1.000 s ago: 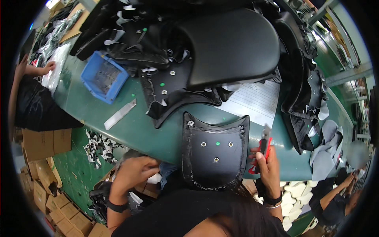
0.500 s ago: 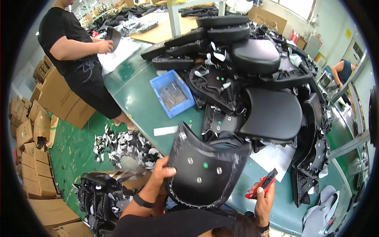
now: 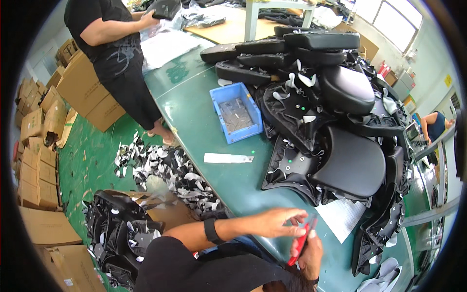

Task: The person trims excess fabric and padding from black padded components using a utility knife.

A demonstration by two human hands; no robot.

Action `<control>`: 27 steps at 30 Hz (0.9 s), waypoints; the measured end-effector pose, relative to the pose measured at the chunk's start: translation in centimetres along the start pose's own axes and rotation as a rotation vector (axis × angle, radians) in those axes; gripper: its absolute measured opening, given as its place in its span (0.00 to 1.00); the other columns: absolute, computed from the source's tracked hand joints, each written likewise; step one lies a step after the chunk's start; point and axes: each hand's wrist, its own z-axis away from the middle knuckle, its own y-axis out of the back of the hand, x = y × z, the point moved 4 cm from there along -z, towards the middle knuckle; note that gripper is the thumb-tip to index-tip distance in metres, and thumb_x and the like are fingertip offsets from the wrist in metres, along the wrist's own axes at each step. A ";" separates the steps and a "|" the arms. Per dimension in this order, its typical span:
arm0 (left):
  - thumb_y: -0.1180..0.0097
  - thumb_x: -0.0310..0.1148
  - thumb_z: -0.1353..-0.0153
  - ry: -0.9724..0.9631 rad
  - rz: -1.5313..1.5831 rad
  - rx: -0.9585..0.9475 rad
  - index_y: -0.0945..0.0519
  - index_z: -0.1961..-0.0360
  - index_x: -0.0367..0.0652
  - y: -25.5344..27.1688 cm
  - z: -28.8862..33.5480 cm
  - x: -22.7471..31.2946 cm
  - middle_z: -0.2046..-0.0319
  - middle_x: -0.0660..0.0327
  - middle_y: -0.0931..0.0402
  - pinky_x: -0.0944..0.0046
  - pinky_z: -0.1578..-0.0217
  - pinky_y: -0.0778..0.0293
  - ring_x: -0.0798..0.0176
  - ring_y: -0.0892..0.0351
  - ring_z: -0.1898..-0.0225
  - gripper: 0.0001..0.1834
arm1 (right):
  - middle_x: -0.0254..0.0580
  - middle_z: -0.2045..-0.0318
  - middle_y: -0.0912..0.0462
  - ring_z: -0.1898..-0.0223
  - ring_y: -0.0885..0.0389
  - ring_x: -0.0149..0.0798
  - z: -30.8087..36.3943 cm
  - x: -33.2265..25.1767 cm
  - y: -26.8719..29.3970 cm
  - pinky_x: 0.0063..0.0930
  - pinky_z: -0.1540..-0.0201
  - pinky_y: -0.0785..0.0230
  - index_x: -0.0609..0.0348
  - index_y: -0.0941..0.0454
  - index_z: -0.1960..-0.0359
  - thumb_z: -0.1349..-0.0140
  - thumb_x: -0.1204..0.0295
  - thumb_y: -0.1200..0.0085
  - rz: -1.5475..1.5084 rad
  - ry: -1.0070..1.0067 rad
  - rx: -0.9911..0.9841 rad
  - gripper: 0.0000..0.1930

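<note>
A red cutter (image 3: 300,248) stands tilted near the edge of the green table (image 3: 224,185), its upper end leaning to the right and away from the body. The handle is slim and bright red, partly covered by fingers; the far end turns grey and blurred, so how much blade shows cannot be told. The right hand (image 3: 311,254) is closed around the handle. The left hand (image 3: 278,223) reaches across to it, fingers parted and half bent beside the cutter's upper part; whether they touch it is unclear.

Just beyond the hands, a printed white sheet (image 3: 344,221) lies partly beneath a smooth black pad (image 3: 352,160) with a rounded outline. Grey cloth (image 3: 382,280) is bunched to the right, near the table's edge. Farther off are a flat whitish strip (image 3: 224,158) and a blue bin (image 3: 244,135) holding small dark pieces. More black pads (image 3: 321,41) are piled at the back. Left of the table, black and white scraps (image 3: 165,168) litter the green floor, and a co-worker (image 3: 119,58) in black stands near cardboard boxes (image 3: 92,95), holding a dark piece (image 3: 167,9).
</note>
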 end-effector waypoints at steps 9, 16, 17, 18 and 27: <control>0.58 0.52 0.29 0.038 0.397 0.431 0.26 0.67 0.36 3.4 3.7 -0.5 0.67 0.58 0.22 0.65 0.59 0.27 0.68 0.24 0.65 0.26 | 0.48 0.70 0.20 0.71 0.18 0.39 -2.2 3.7 -5.9 0.29 0.70 0.25 0.69 0.31 0.50 0.32 0.69 0.64 0.171 -0.292 -0.369 0.17; 0.63 0.53 0.28 0.040 0.528 0.564 0.29 0.69 0.38 6.3 4.9 -1.4 0.71 0.56 0.25 0.63 0.57 0.30 0.64 0.26 0.64 0.27 | 0.41 0.71 0.23 0.72 0.24 0.33 -3.3 4.6 -7.4 0.25 0.68 0.30 0.65 0.31 0.53 0.34 0.70 0.66 0.365 -0.279 -0.550 0.15; 0.66 0.54 0.28 0.011 0.509 0.576 0.29 0.70 0.39 6.7 5.1 -1.4 0.72 0.57 0.26 0.64 0.59 0.30 0.64 0.26 0.66 0.28 | 0.37 0.73 0.25 0.74 0.26 0.30 -3.5 4.3 -7.9 0.22 0.69 0.32 0.64 0.30 0.54 0.32 0.70 0.66 0.364 -0.239 -0.551 0.14; 0.66 0.54 0.28 0.011 0.515 0.576 0.29 0.70 0.39 7.1 5.3 -1.5 0.72 0.57 0.26 0.64 0.59 0.30 0.64 0.26 0.66 0.28 | 0.37 0.73 0.25 0.74 0.26 0.30 -3.6 3.8 -8.5 0.22 0.69 0.32 0.64 0.30 0.54 0.32 0.70 0.66 0.368 -0.242 -0.548 0.14; 0.44 0.48 0.36 0.371 -0.188 0.722 0.24 0.61 0.34 12.6 6.4 -4.8 0.72 0.57 0.22 0.67 0.68 0.28 0.67 0.24 0.74 0.23 | 0.36 0.74 0.21 0.75 0.26 0.24 -9.6 -6.4 -14.5 0.20 0.72 0.33 0.59 0.21 0.54 0.33 0.70 0.51 1.030 0.513 -0.292 0.11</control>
